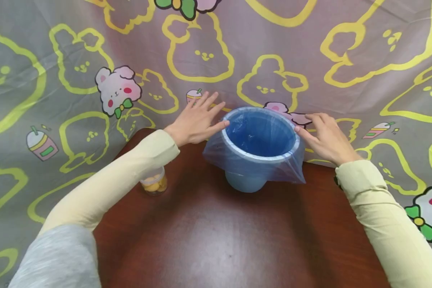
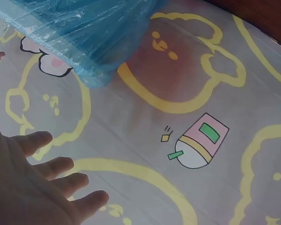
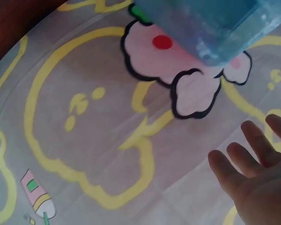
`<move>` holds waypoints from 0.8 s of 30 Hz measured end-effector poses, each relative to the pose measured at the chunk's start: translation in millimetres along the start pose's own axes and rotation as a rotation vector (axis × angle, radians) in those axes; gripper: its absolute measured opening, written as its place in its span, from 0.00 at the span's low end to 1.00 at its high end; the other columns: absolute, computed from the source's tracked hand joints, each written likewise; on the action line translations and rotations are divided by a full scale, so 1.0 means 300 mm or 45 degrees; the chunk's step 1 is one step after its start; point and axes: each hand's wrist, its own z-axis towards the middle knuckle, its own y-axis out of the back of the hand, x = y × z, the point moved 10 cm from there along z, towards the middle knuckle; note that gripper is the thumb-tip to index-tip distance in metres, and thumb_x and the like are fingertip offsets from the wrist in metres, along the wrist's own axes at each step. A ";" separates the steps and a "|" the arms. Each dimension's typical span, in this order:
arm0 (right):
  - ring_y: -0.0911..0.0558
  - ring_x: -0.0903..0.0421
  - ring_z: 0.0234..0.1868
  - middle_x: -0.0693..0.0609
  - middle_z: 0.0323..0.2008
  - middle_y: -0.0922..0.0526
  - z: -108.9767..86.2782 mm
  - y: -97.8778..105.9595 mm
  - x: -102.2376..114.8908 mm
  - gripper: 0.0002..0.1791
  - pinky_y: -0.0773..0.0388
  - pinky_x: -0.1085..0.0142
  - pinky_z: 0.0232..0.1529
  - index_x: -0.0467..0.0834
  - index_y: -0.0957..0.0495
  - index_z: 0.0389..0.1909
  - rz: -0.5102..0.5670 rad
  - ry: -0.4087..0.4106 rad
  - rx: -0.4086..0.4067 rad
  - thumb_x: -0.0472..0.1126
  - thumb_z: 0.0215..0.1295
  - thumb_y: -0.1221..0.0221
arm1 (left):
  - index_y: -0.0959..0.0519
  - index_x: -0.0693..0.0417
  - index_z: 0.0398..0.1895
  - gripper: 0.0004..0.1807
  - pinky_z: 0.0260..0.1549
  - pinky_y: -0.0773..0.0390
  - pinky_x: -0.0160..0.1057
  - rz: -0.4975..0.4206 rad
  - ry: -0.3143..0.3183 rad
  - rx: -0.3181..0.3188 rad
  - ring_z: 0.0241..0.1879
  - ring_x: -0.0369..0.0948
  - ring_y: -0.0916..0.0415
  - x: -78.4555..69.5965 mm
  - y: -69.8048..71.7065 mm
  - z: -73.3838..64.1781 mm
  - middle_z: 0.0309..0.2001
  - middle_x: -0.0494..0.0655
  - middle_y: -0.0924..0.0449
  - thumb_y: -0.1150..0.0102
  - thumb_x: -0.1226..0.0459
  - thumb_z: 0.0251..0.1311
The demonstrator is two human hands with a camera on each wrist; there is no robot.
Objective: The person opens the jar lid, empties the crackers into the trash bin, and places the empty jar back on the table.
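A light blue trash bin [image 1: 245, 184] stands upright on the table, lined with a thin translucent blue plastic bag [image 1: 286, 170]. The bag is folded over the rim and hangs loosely around the outside, with a corner pointing down at the right. My left hand [image 1: 199, 120] is at the bin's left side, fingers spread and straight, thumb tip at the rim. On the right side, my right hand [image 1: 327, 138] has its thumb near the rim and its fingers extended. Both wrist views show the fingers holding nothing, with the bag [image 2: 98, 42] above them.
A clear container of yellow pieces [image 1: 155, 183] stands on the dark red-brown table [image 1: 209, 240], partly hidden by my left forearm. Right behind the bin hangs a grey curtain [image 1: 237, 40] with yellow bunny outlines, which also runs along both sides.
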 end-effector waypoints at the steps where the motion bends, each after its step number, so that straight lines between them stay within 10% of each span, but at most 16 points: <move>1: 0.40 0.33 0.66 0.31 0.65 0.36 -0.002 0.004 0.012 0.38 0.42 0.38 0.63 0.35 0.37 0.67 0.009 0.016 -0.027 0.61 0.70 0.52 | 0.49 0.43 0.77 0.42 0.73 0.59 0.59 0.001 -0.003 -0.006 0.77 0.53 0.66 0.002 0.004 -0.005 0.78 0.50 0.61 0.72 0.32 0.65; 24: 0.32 0.39 0.60 0.37 0.55 0.27 -0.067 -0.042 0.344 0.27 0.36 0.45 0.62 0.33 0.29 0.57 0.059 0.464 -0.361 0.42 0.61 0.35 | 0.39 0.49 0.73 0.34 0.70 0.46 0.58 -0.145 -0.009 -0.166 0.75 0.52 0.52 0.112 0.057 -0.171 0.76 0.49 0.50 0.62 0.41 0.70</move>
